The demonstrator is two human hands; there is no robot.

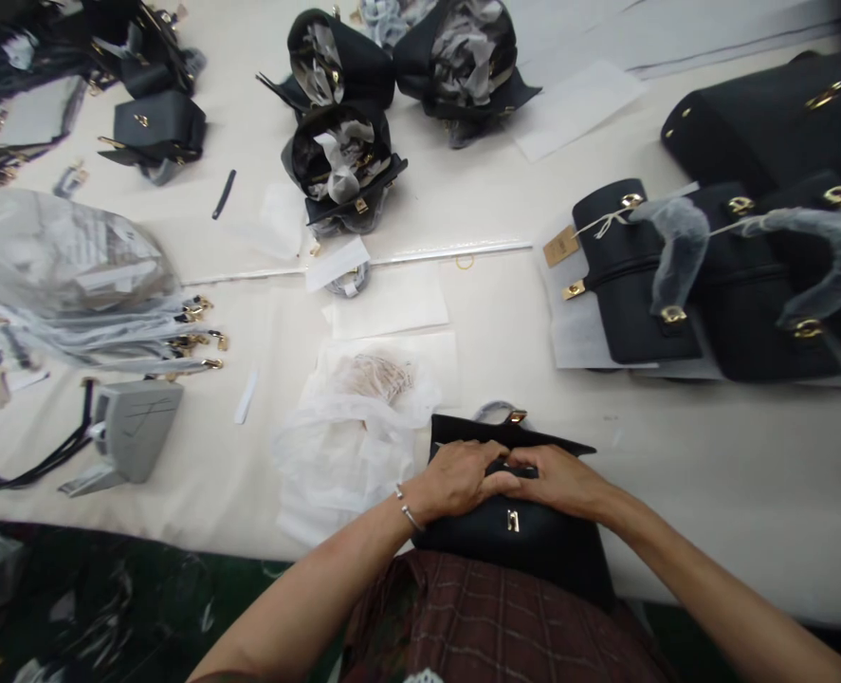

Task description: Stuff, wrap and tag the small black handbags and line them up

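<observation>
A black handbag (555, 550) rests at the near table edge against my body, its flap turned back and its gold clasp plate facing me. My left hand (459, 477) and my right hand (562, 481) meet at the bag's mouth, thumbs close together and fingers curled over the rim. The fingertips reach partly inside, where I cannot see them. Behind the flap, a wrapped handle (495, 411) shows beside a gold fitting. To the left of the bag lies crumpled white tissue (349, 446) with a heap of thin beige strings (377, 378) on it.
Finished black bags (640, 275) with wrapped handles lie at right. Open, paper-stuffed black bags (345, 161) stand at the back. Wrapped straps (107, 332) and a grey form (139, 427) are at left. A plastic bag (57, 247) bulges behind the straps.
</observation>
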